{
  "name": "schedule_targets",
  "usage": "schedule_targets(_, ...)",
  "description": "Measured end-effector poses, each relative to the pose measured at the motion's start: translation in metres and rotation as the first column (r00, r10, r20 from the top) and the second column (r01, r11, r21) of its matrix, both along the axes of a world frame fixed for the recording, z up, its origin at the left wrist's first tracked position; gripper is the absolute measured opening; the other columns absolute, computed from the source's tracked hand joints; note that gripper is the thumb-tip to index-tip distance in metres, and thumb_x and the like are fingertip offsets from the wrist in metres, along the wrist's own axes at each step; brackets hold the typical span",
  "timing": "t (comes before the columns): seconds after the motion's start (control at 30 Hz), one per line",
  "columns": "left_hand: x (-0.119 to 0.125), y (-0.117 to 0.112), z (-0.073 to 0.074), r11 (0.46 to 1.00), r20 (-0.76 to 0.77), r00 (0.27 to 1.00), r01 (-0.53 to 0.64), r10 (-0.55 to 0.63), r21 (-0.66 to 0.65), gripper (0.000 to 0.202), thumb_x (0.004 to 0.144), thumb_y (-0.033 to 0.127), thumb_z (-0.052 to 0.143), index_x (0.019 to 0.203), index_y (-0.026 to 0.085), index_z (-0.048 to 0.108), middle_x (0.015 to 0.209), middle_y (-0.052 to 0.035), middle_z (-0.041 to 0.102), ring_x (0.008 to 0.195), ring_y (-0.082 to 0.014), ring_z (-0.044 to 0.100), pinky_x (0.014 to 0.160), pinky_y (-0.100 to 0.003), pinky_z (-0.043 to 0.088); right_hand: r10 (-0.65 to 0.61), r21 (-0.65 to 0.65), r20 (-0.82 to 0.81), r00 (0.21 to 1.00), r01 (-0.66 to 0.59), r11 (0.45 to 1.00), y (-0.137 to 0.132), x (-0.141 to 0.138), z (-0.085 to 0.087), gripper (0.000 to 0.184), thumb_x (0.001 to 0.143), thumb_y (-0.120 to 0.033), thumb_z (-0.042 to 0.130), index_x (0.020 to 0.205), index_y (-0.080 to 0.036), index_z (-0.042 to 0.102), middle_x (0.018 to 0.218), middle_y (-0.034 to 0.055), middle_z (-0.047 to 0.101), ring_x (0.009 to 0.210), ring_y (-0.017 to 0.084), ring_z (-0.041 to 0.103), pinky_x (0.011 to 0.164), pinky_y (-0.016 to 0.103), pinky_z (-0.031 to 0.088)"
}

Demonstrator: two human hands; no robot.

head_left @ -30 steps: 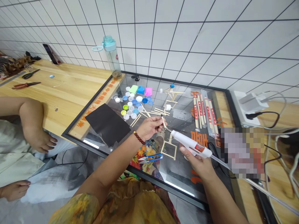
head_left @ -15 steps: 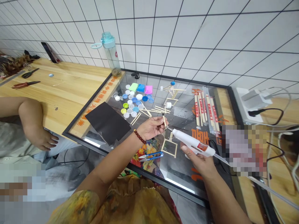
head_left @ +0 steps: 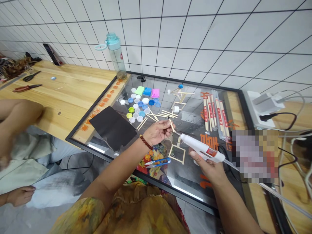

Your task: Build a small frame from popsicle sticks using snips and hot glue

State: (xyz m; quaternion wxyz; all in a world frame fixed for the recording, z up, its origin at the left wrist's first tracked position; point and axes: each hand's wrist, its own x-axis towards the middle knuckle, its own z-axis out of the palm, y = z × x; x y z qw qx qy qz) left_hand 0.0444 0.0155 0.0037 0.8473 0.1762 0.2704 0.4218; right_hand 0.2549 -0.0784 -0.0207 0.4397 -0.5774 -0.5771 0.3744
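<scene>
Between the thumb and fingers of my left hand (head_left: 158, 132) is a short wooden stick (head_left: 172, 124) with a dark upper end. My right hand (head_left: 207, 165) is wrapped round a white hot glue gun (head_left: 201, 148), a clear glue stick trailing from its back. The gun's nozzle is at the stick's lower end; whether they touch I cannot tell. Below lies a small square frame of sticks (head_left: 177, 154) with a handle-like piece. Blue thread snips (head_left: 158, 162) rest near my left wrist. Farther back stands a stick model (head_left: 179, 97) with bottle caps on it.
Coloured bottle caps (head_left: 140, 104), loose sticks (head_left: 168, 114) and black sheets (head_left: 113, 128) lie on the glass panel. Wrapped chopsticks (head_left: 215, 113) are to the right, beside a power strip (head_left: 259, 110) with cables. A water bottle (head_left: 117, 57) stands at the wall. Another person sits at left.
The stick in my left hand has tilted slightly, its dark end moving left. The glue gun has barely shifted. At left, the other person's arm has drawn back off the table edge.
</scene>
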Motion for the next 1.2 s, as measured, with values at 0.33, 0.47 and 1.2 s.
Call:
schedule_targets(0.33,0.0045,-0.0039,0.0036,0.976,-0.22,0.963,-0.118,0.157,0.181,0.033,0.056,0.031,0.086,0.071,0.01,0.065,0.066,-0.0003,0.063,0.051,-0.0018,0.048,0.053,-0.017,0.039,-0.011,-0.018,-0.01,1.0,0.01,1.0,0.0005,-0.0032,0.0038,0.03,0.072,-0.049,0.072,0.08,-0.021,0.071,0.069,0.0034,0.071,0.061,0.019,0.065,0.057,0.031,0.055)
schedule_targets(0.47,0.0054,-0.0043,0.0044,0.967,-0.281,0.94,-0.136,0.195,0.216,0.036,0.052,0.034,0.087,0.069,0.011,0.066,0.062,0.0016,0.061,0.05,-0.0027,0.049,0.052,-0.018,0.039,-0.007,-0.012,-0.004,1.0,0.007,1.0,0.001,-0.0032,0.0042,0.034,0.072,-0.052,0.071,0.084,-0.02,0.07,0.072,0.0042,0.072,0.063,0.02,0.066,0.058,0.031,0.055)
schedule_targets(1.2,0.0025,-0.0017,0.006,0.973,-0.165,0.962,-0.198,0.216,0.119,0.028,0.058,0.024,0.084,0.07,0.012,0.063,0.062,0.0013,0.059,0.053,-0.0041,0.051,0.052,-0.018,0.039,-0.248,-0.048,-0.042,0.968,0.246,0.968,0.0019,0.0037,0.0051,0.038,0.064,-0.052,0.076,0.083,-0.019,0.07,0.079,0.0059,0.072,0.069,0.021,0.066,0.06,0.034,0.055)
